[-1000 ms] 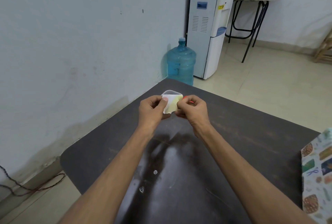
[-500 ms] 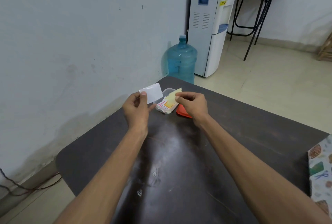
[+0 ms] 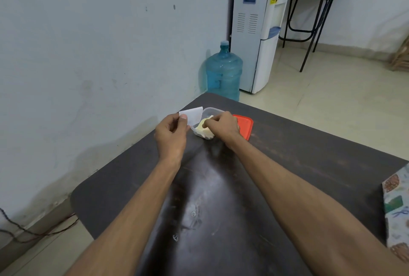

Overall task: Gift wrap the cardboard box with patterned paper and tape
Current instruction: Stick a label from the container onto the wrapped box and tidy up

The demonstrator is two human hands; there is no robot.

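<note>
Two hands work at a small container at the far end of the table, centre of the frame.

The left hand (image 3: 171,136) pinches a white paper slip (image 3: 193,114) between thumb and forefinger, held above the dark table (image 3: 309,154). The right hand (image 3: 222,126) reaches into the clear plastic container (image 3: 213,110), fingers curled on a pale yellow sheet (image 3: 202,125). An orange lid (image 3: 244,126) lies just right of it. The patterned paper (image 3: 397,211) sits at the frame's right edge, well apart from both hands.

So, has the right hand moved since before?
Yes. The right hand, pinching the yellow sheet, has come down into the clear container beside the red lid, away from the left hand, which holds the white slip.
</note>
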